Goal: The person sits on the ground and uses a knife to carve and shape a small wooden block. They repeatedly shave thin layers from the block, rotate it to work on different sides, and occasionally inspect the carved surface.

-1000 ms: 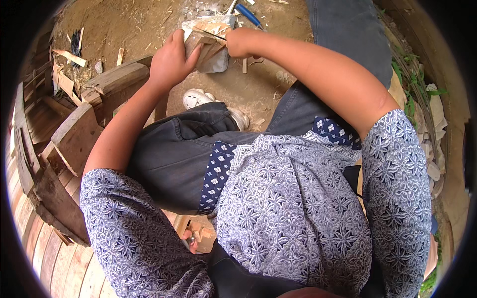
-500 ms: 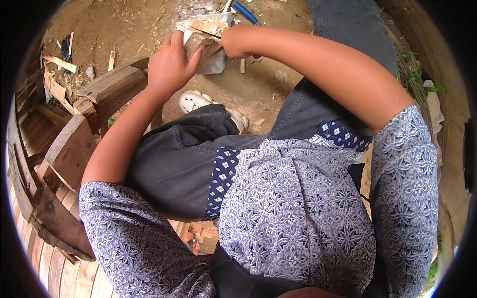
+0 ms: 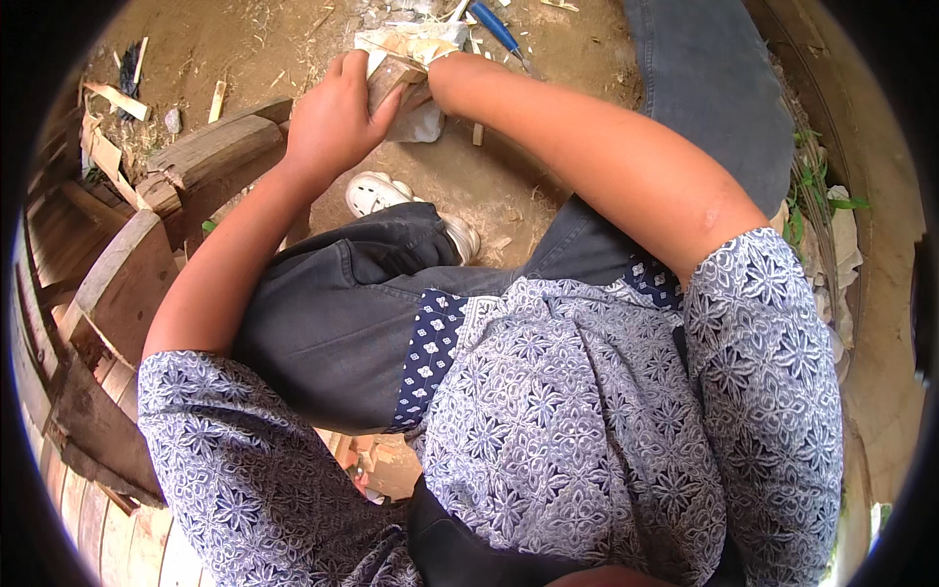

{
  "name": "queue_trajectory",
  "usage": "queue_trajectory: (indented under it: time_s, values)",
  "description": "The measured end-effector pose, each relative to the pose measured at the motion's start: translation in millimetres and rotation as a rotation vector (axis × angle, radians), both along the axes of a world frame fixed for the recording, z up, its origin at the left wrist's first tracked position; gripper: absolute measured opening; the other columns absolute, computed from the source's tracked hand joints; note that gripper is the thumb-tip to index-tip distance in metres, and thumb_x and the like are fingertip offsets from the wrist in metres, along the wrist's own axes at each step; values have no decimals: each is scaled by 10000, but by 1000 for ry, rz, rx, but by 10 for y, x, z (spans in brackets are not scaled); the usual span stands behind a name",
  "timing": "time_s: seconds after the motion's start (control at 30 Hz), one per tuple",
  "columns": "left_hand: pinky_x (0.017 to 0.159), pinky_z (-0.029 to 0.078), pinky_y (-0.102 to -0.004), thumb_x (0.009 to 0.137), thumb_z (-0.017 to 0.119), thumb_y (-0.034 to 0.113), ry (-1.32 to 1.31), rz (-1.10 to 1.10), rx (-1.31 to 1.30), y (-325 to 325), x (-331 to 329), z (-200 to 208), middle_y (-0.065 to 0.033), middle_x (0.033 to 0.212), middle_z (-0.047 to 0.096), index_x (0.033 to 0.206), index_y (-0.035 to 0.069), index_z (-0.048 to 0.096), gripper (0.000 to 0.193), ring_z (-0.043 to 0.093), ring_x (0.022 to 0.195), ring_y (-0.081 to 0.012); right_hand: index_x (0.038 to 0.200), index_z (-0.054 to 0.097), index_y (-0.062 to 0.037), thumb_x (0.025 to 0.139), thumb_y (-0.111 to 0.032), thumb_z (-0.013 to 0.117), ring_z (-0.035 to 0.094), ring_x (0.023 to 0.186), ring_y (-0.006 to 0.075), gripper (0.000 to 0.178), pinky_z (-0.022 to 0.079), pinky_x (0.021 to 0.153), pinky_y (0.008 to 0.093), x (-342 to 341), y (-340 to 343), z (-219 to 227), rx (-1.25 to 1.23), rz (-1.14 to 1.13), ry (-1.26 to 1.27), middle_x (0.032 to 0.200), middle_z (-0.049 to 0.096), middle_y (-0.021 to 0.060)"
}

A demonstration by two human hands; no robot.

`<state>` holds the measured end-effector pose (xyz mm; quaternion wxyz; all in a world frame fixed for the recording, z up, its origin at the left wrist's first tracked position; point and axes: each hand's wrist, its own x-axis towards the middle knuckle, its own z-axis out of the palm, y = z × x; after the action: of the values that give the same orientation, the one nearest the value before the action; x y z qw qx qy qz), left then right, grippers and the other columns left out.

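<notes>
My left hand point(image 3: 337, 122) is closed round a brown wooden block point(image 3: 393, 80), thumb on the near side and fingers over the far left side. Close against the block's right side is my right hand point(image 3: 452, 80), its fingers turned away and hidden behind the wrist. The thin dark blade of the knife in that hand is mostly hidden now. Under the block sits a pale grey stone-like block point(image 3: 419, 125). Pale shavings lie on a whitish sheet point(image 3: 377, 41) just beyond the hands.
A blue-handled tool point(image 3: 494, 27) lies on the dirt beyond my right hand. Curved wooden pieces point(image 3: 210, 152) stand at the left, beside wood scraps point(image 3: 117, 101) and a small stone point(image 3: 173, 120). My white clog point(image 3: 377, 193) rests below the work. Green plants point(image 3: 807, 186) grow at the right.
My right hand has shifted slightly left, and its elbow has come down and inward. The blade that pointed left across the block has dropped mostly out of sight. My left hand still holds the block.
</notes>
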<state>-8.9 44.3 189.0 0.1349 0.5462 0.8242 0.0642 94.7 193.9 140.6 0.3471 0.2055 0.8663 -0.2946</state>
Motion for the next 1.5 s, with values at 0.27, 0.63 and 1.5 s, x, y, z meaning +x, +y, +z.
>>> queue_trajectory:
  time_s: [0.27,0.63,1.5]
  values:
    - [708,500,-529,924,619,427,-23,71,-50,2,16,23,-274,954,610,1023,5,447,467,623,823,-477,1013,727,24,795,-24,596,707,956,349,259,564,817,439,33,129,105,17,223,42,991,718,231]
    - [685,498,-531,927,621,422,-39,37,-1,-10,60,-4,-269,940,600,1043,5,439,470,615,812,-481,1072,729,1,811,-48,626,707,978,344,285,564,850,427,57,71,152,9,184,-104,1057,720,208]
    - [707,514,-522,916,628,441,-21,66,-72,101,81,60,-264,972,597,1035,-6,459,492,628,844,-462,1128,686,35,915,-217,587,707,961,336,344,560,847,440,-77,324,-499,-60,118,76,1073,710,218]
